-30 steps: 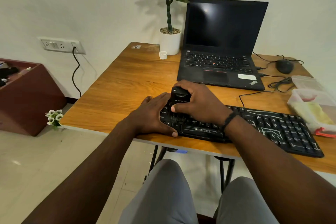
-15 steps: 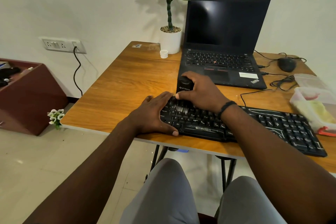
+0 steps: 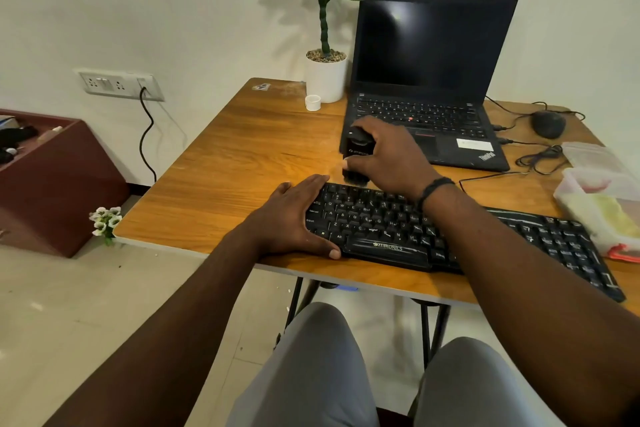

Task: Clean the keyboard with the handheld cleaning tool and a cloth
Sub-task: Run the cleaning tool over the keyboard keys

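The right hand [image 3: 384,156] clamps its fingers around the cleaning tool [image 3: 356,156] just above the keyboard's [image 3: 450,232] upper edge. The left hand [image 3: 294,218] lies flat, fingers together, on the keyboard's left end, near the table's [image 3: 225,166] front edge.

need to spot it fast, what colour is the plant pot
White, a plain plant pot beside the laptop; head view.

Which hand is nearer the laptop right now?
Right. The right hand grips the cleaning tool just in front of the laptop, overlapping its near edge. The left hand rests flat on the keyboard's left end, farther back.
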